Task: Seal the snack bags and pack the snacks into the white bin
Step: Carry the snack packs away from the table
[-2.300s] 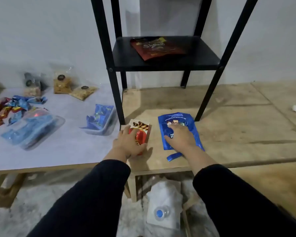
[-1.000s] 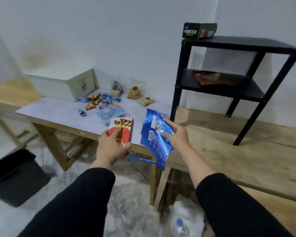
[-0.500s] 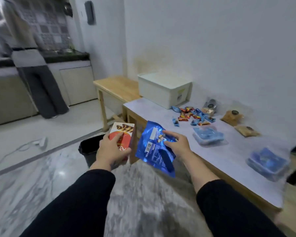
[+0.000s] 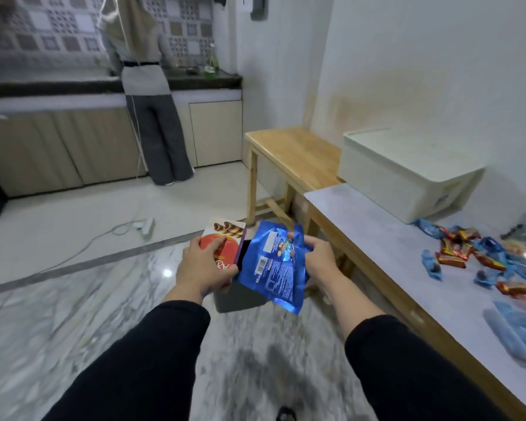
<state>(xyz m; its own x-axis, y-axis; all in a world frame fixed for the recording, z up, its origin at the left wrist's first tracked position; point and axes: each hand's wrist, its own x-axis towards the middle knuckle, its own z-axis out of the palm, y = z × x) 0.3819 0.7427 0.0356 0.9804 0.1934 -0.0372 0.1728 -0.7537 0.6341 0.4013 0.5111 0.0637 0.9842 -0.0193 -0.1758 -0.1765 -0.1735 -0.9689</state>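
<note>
while the left hand (image 4: 201,270) grips the wafer box (image 4: 225,242), the right hand's (image 4: 318,256) curled fingers (image 4: 298,238) pinch the blue snack bag's (image 4: 275,268) top edge.

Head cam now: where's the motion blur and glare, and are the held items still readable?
Head view: floor and sleeves streaked with motion blur; a small glare spot on the tiles beside the left hand; snack box and blue bag in the right hand fairly sharp, print unreadable; wide-angle bends the edges.

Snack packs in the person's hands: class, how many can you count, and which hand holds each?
2. The left hand holds a wafer roll box; the right hand pinches a blue foil bag. Nothing more shows in either grip.
</note>
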